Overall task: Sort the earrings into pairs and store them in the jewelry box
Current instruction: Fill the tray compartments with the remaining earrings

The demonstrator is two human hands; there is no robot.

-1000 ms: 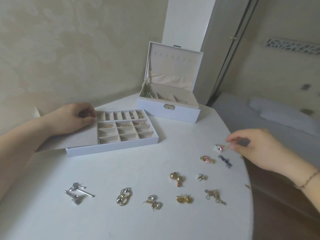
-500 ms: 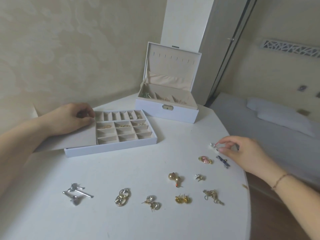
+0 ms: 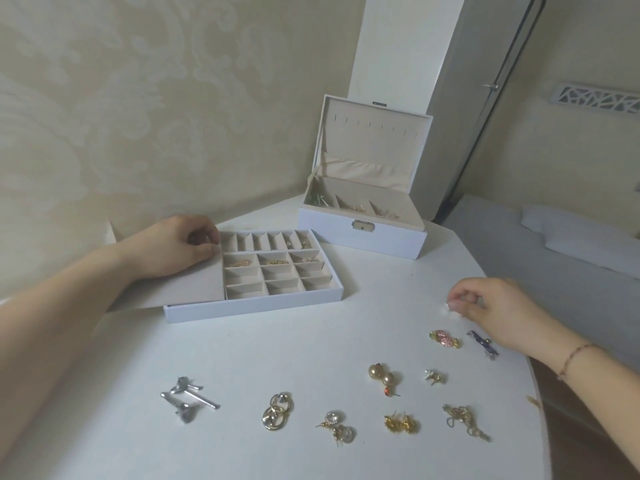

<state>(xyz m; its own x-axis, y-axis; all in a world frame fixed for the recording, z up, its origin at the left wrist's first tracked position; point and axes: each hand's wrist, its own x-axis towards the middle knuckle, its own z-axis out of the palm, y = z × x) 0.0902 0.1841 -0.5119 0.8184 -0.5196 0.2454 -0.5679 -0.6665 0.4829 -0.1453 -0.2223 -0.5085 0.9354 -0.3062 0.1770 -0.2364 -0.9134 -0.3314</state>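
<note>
My right grip (image 3: 485,308) pinches a tiny shiny earring (image 3: 447,306) just above the surface (image 3: 242,358), left grip (image 3: 176,247) curled on the tray (image 3: 249,308) edge, holding nothing I can see

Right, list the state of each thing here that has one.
jewelry box: lid open, upright.
divided tray: out on the table, uncovered, top compartments partly filled.
left hand: resting on the tray's left edge.
right hand: pinching a small silver earring.

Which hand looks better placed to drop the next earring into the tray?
Probably the right hand: its fingers already pinch a small silver earring. The left hand rests on the white compartment tray.
</note>
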